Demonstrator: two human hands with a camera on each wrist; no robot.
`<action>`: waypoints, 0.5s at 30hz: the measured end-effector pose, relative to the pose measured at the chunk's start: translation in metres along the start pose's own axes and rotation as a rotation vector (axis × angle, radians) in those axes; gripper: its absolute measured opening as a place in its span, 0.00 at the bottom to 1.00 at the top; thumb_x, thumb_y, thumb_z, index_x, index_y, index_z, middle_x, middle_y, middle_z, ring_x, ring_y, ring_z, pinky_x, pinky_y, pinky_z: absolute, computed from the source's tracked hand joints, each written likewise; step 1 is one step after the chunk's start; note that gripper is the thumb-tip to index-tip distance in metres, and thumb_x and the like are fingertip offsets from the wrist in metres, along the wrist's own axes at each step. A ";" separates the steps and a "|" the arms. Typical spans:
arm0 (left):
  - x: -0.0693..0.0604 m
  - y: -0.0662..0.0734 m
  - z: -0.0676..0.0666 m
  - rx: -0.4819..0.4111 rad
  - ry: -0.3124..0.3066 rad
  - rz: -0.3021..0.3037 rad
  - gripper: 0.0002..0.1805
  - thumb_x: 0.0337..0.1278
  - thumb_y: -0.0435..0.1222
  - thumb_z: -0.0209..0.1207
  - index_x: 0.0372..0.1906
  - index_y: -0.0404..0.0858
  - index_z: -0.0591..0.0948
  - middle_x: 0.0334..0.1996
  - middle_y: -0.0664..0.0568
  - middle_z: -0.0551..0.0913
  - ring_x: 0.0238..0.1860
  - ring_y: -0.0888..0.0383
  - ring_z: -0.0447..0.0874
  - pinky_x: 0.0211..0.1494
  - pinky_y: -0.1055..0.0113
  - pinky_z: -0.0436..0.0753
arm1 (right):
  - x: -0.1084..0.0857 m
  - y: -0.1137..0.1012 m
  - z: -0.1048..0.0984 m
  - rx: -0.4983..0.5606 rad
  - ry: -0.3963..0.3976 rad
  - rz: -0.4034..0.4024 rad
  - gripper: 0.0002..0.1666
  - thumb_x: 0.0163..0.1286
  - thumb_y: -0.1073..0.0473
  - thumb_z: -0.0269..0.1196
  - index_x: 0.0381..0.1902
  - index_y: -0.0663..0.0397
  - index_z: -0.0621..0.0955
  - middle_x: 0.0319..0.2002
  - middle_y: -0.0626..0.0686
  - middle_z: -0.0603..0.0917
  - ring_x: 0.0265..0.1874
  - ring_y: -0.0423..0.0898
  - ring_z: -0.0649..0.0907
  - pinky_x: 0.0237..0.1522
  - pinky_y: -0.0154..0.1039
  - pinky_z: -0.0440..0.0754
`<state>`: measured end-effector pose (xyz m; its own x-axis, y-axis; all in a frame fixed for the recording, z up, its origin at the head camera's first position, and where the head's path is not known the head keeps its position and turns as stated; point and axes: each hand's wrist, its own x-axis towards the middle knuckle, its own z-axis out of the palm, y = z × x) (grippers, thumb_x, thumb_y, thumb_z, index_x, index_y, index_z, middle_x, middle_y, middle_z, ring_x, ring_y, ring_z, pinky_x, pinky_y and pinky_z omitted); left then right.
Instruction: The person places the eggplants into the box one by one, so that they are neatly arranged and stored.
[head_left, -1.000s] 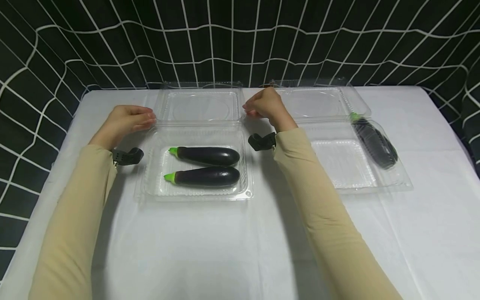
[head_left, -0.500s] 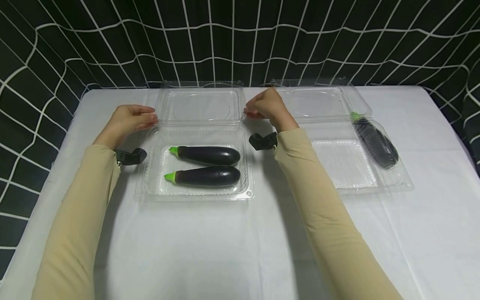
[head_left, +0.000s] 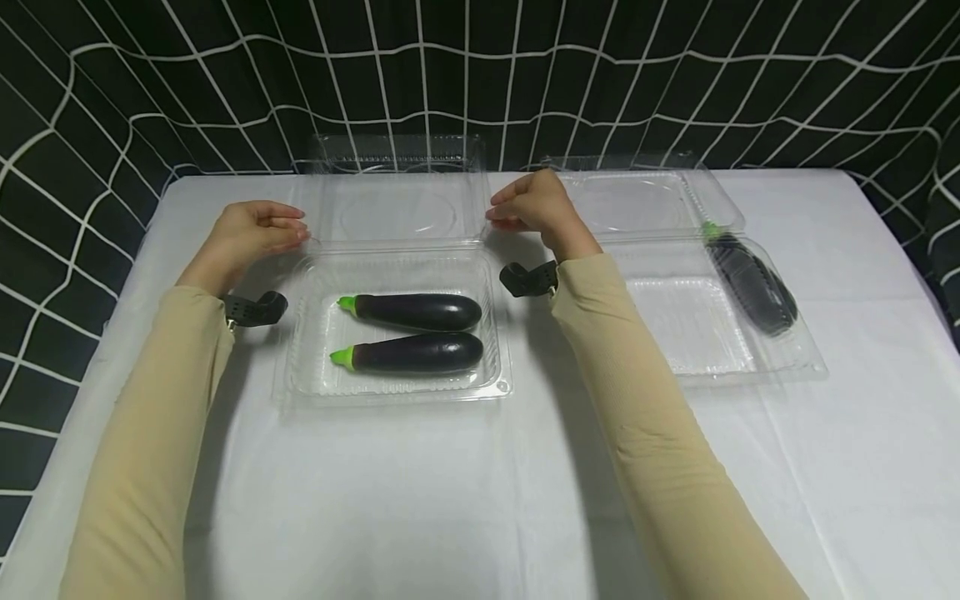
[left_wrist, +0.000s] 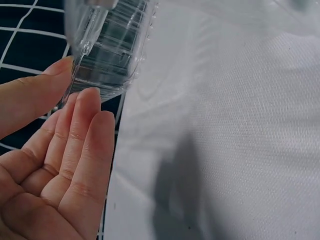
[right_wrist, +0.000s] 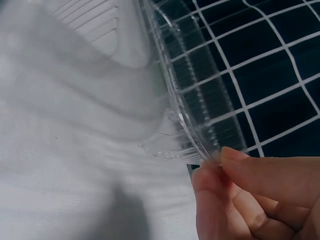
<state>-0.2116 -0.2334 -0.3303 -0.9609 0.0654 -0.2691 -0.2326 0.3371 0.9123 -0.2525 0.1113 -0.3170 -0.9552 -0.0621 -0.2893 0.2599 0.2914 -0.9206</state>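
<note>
In the head view, a clear plastic clamshell box (head_left: pixel 311 325) lies unfolded on the table. Inside its base are two dark eggplants (head_left: pixel 420 312), (head_left: pixel 420 353) with green stems pointing left. The box's transparent lid (head_left: pixel 397 204) is tilted up at the far side. My left hand (head_left: pixel 251 240) pinches the lid's left edge; the left wrist view shows thumb and fingers (left_wrist: pixel 85 115) on either side of it. At the right edge, my right hand (head_left: pixel 538 208) pinches the lid rim (right_wrist: pixel 182 122) between thumb and index finger.
A second clear clamshell box (head_left: pixel 682 325) lies unfolded at the right, partly behind the right forearm. Another eggplant (head_left: pixel 752 283) shows through its plastic on the right side. White cloth (head_left: pixel 405 492) covers the table, and dark netted fabric (head_left: pixel 480 75) stands behind and around it.
The left box's lid has tipped upward, its far edge rising against the dark backdrop. Both hands have shifted only slightly, and the box base has slid a little to the right.
</note>
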 end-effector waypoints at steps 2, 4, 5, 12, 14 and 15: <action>0.000 0.000 0.000 -0.017 0.001 -0.008 0.25 0.59 0.27 0.58 0.59 0.21 0.67 0.25 0.65 0.82 0.31 0.72 0.81 0.41 0.77 0.81 | 0.000 0.000 -0.001 -0.001 -0.015 -0.008 0.12 0.57 0.75 0.65 0.40 0.75 0.79 0.29 0.56 0.84 0.19 0.37 0.82 0.29 0.30 0.83; -0.001 0.000 0.000 -0.027 0.002 -0.009 0.24 0.59 0.26 0.58 0.59 0.21 0.67 0.25 0.65 0.82 0.31 0.72 0.81 0.42 0.76 0.81 | -0.001 -0.001 -0.003 0.003 -0.023 -0.015 0.12 0.57 0.75 0.65 0.40 0.76 0.79 0.29 0.56 0.84 0.19 0.38 0.82 0.29 0.30 0.83; -0.001 0.000 0.001 -0.027 0.002 -0.006 0.23 0.59 0.26 0.58 0.58 0.21 0.67 0.25 0.65 0.82 0.31 0.71 0.81 0.42 0.75 0.81 | -0.002 -0.001 -0.003 0.005 -0.025 -0.018 0.11 0.57 0.75 0.65 0.40 0.75 0.79 0.29 0.56 0.84 0.19 0.38 0.82 0.30 0.30 0.83; -0.005 0.001 0.001 -0.001 0.016 0.098 0.15 0.55 0.22 0.59 0.47 0.24 0.71 0.24 0.63 0.81 0.30 0.70 0.81 0.37 0.77 0.81 | -0.007 -0.005 -0.008 0.051 -0.056 -0.070 0.03 0.59 0.76 0.62 0.32 0.70 0.79 0.22 0.51 0.82 0.20 0.38 0.82 0.30 0.31 0.83; -0.006 0.002 0.001 -0.014 0.019 0.121 0.14 0.54 0.20 0.58 0.46 0.24 0.71 0.24 0.62 0.81 0.29 0.70 0.81 0.36 0.77 0.81 | -0.009 -0.007 -0.009 0.051 -0.053 -0.084 0.04 0.59 0.76 0.62 0.33 0.71 0.79 0.21 0.50 0.81 0.20 0.39 0.83 0.30 0.30 0.83; -0.006 0.003 0.001 -0.024 0.022 0.124 0.14 0.54 0.20 0.58 0.45 0.24 0.71 0.24 0.62 0.81 0.29 0.70 0.81 0.36 0.77 0.81 | -0.010 -0.008 -0.010 0.051 -0.049 -0.087 0.04 0.59 0.75 0.62 0.34 0.72 0.79 0.21 0.50 0.82 0.20 0.39 0.83 0.30 0.30 0.83</action>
<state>-0.2061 -0.2316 -0.3268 -0.9855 0.0851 -0.1469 -0.1145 0.3052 0.9454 -0.2468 0.1188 -0.3040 -0.9668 -0.1322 -0.2186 0.1839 0.2337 -0.9548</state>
